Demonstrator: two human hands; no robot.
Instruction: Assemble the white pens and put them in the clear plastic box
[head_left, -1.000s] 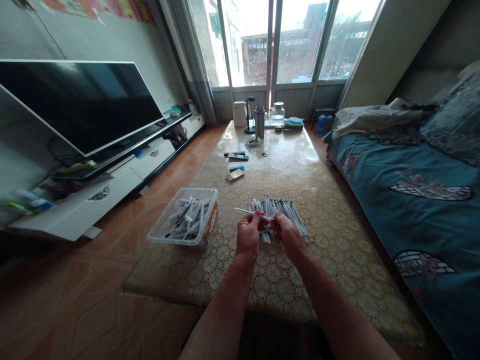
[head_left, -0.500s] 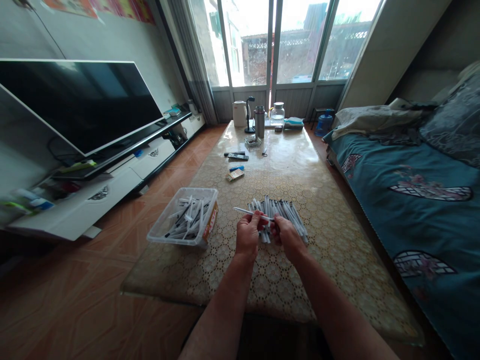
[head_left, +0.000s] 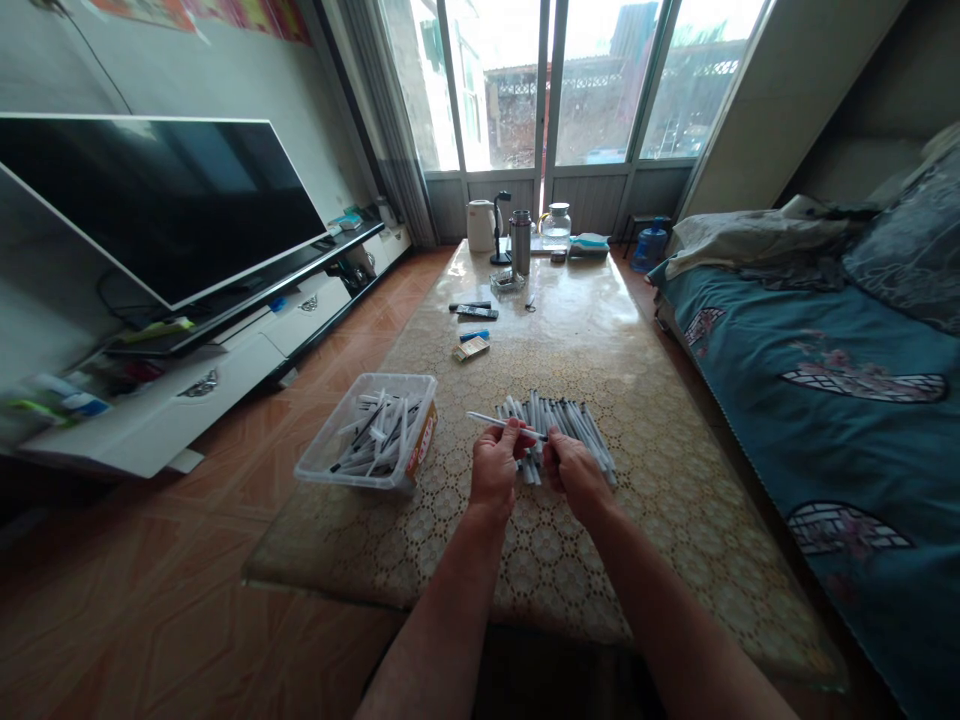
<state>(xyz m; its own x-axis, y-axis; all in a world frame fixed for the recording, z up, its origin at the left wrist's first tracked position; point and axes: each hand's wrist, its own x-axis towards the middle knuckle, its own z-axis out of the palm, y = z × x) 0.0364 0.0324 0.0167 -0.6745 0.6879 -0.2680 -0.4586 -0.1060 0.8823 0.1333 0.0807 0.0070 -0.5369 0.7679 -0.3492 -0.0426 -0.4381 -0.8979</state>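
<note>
A slim white pen (head_left: 489,419) is held level between both hands, its left part sticking out past the fingers. My left hand (head_left: 496,462) is closed round its middle, while my right hand (head_left: 574,468) pinches its right end. Just beyond and under the hands, several white and grey pens with dark tips (head_left: 581,425) lie side by side on the table. To the left stands a clear plastic box (head_left: 315,468) with many loose pens (head_left: 382,430) in it.
The patterned table (head_left: 420,570) also bears a small box (head_left: 471,349), a blue item (head_left: 474,335), remotes (head_left: 477,313), a glass ashtray (head_left: 507,283), a steel flask (head_left: 520,243), a kettle (head_left: 480,227) and a glass jug (head_left: 556,228). A bed (head_left: 765,350) is at the right.
</note>
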